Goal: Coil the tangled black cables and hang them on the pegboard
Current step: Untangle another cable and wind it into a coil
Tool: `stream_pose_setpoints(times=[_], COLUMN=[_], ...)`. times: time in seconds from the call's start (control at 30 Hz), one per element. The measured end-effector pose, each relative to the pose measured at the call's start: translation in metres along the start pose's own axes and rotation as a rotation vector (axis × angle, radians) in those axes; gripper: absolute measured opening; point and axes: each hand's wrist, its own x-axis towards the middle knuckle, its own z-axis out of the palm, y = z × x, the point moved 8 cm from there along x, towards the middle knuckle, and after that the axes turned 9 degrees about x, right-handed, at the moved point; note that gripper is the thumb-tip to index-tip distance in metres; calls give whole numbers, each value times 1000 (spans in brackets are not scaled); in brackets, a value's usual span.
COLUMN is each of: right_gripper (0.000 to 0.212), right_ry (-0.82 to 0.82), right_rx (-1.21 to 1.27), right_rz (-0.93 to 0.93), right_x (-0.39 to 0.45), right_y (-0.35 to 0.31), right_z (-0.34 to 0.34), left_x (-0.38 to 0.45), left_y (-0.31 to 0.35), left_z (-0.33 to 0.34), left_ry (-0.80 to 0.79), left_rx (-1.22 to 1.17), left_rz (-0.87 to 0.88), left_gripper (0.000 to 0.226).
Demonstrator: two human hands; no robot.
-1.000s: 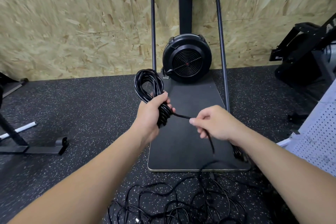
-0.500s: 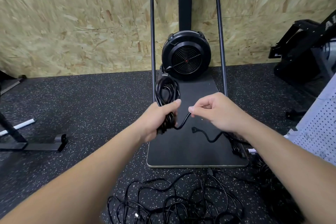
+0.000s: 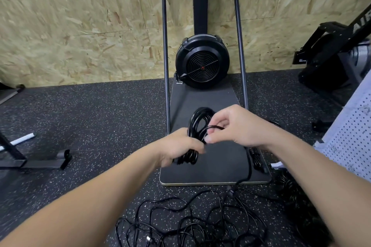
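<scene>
Head view, left hand [image 3: 176, 146] grips upright cable coil [image 3: 197, 124], right hand [image 3: 236, 126] pinches its strand.

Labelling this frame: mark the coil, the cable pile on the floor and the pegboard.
coil [image 3: 197, 120], head view, on the loops above the left hand.
cable pile [image 3: 190, 224], head view, on the tangled strands on the floor.
pegboard [image 3: 349, 136], head view, on its perforated white face at the right edge.

left hand [image 3: 176, 147]: grips cable coil [image 3: 197, 120] | right hand [image 3: 239, 126]: pinches its strand | tangled cables [image 3: 190, 224]: floor
</scene>
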Motion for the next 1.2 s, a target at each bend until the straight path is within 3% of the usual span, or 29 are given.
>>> stream_pose_setpoints(times=[0.17,0.27,0.5,0.57,0.63,0.7,0.8,0.83,0.87,0.93,1.0,1.1,1.2], right_gripper=[19,16,22,13,9,31,100,105,94,47,24,27,38], right_ry=[151,182,-152,-95,-35,78,200,200,185,150,125,-33,-131], right_rx=[-350,-350,-477,-400,-147,44,86,141,220,332,413,588,768], right_rz=[156,186,217,172,125,123,130,135,125,114,157,271,132], right_x=[0,1,-1,2,5,6,5,4,5,7,6,-1,-4], right_y=[48,68,67,57,42,31,23,23,24,29,37,44,27], right_z=[-28,-36,5,9,11,4,-2,1,4,9,8,11,12], left_x=[0,2,2,-1,-3,-5,-9,-9,-9,-9,-10,-18,-26], left_y=[-6,-7,-14,-11,-7,-2,8,10,11,11,12,19,26], left_z=[-21,-34,-42,-38,-34,-29,-16,-10,-4,7,12,10,2], left_ry=[30,49,140,129,117,99,66,55,37,1,-20,-23,-84], left_rx=[-150,-250,-263,-219,-133,-55,9,58,108,198,259,228,-8], left_rz=[-8,-7,-40,-26,-5,31,109,131,144,147,145,145,170], left_gripper=[29,35,37,30,15,2,9,14,18,20,14,17,28])
